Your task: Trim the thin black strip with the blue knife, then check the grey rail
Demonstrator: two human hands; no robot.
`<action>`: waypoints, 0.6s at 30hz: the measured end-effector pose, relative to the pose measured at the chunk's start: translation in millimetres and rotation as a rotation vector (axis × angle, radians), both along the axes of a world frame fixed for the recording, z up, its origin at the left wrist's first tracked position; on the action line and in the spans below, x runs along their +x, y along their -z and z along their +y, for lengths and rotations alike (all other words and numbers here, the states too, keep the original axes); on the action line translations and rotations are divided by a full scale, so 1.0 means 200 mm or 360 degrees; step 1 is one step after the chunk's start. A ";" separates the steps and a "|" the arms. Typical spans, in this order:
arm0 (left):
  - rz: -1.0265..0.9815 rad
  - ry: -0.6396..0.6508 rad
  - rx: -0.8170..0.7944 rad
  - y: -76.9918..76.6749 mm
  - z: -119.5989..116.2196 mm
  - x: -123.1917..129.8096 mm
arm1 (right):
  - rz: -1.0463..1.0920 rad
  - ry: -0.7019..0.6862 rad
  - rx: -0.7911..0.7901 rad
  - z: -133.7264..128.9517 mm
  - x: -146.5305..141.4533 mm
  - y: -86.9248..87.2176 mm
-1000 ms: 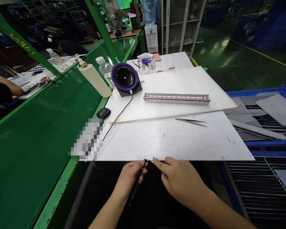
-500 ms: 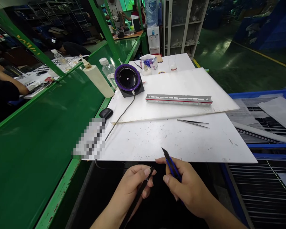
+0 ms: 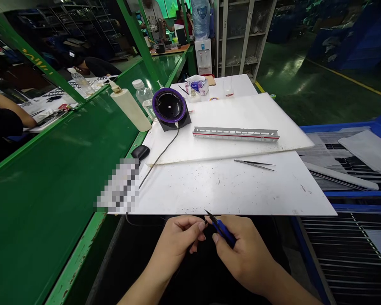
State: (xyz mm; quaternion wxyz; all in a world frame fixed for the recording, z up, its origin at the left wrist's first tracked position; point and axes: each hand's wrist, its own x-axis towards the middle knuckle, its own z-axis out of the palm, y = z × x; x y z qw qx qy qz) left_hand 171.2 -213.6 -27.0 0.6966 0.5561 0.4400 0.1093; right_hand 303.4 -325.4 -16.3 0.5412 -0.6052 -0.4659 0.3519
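Just below the table's front edge, my left hand (image 3: pixel 180 239) pinches a small dark strip (image 3: pixel 205 223), mostly hidden by the fingers. Beside it, my right hand (image 3: pixel 241 250) grips a blue utility knife (image 3: pixel 224 232), its dark blade pointing up and left near the left fingertips. On the white table (image 3: pixel 184 186) lie metal tweezers (image 3: pixel 254 164). Behind them a grey slotted channel piece (image 3: pixel 236 134) with a red line rests on a white foam sheet (image 3: pixel 247 111).
A round purple-rimmed device (image 3: pixel 169 106) with a cable stands at the back left, beside a squeeze bottle (image 3: pixel 131 110) and a clear bottle (image 3: pixel 143 96). A black mouse (image 3: pixel 140 152) sits on the left edge. Blue racks (image 3: pixel 346 195) with strips stand right.
My right hand has moved left with the knife, and its blade is now close to my left fingertips. The long dark strip below my left hand no longer shows.
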 end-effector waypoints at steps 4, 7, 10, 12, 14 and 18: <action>0.0056 0.0029 0.0029 0.00 0.02 0.02 | 0.0007 -0.0004 0.0002 -0.02 0.02 0.02; -0.0070 -0.0105 -0.0314 -0.01 0.02 0.03 | 0.0088 0.0079 -0.0050 -0.03 0.04 0.02; -0.0245 -0.0295 -0.0772 -0.04 0.01 0.03 | 0.0253 0.0120 -0.0199 -0.04 0.05 0.03; -0.0335 -0.0316 -0.0926 -0.08 -0.01 0.02 | 0.0373 0.0124 -0.0247 -0.05 0.05 0.04; -0.0410 -0.0269 -0.0996 -0.13 -0.03 0.01 | 0.0526 0.0148 -0.0226 -0.07 0.03 0.04; -0.0465 -0.0065 -0.1060 -0.24 -0.07 0.00 | 0.0972 0.0259 -0.0279 -0.13 -0.01 0.00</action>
